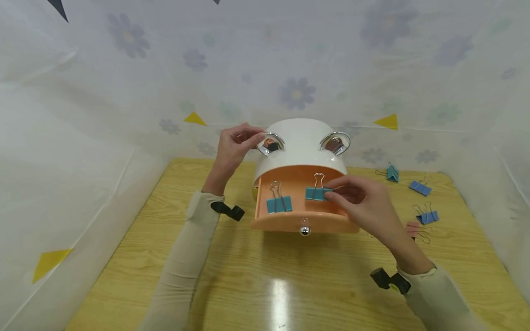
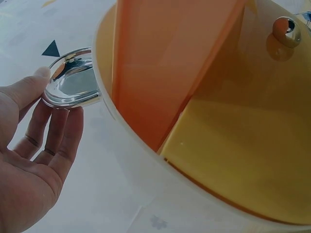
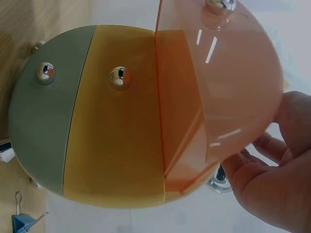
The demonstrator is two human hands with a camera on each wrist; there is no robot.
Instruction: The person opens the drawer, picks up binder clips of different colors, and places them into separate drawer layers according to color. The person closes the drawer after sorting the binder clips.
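A white round box [image 1: 300,142] stands near the back edge of the desk [image 1: 265,285], about in the middle. Its orange top drawer [image 1: 298,202] is pulled out toward the person. The left hand [image 1: 232,149] is up at the box's left side, and its thumb and fingers [image 2: 58,131] lightly pinch the shiny silver ear [image 2: 73,82] there; the fingers are almost straight and close together. The right hand [image 1: 364,202] reaches into the drawer from the right, and its fingertips pinch a blue clip [image 1: 316,193] at the drawer's right side. Another blue clip [image 1: 279,203] lies in the drawer's left half, apart from the hand. More clips [image 1: 420,187] lie along the right edge of the desk.
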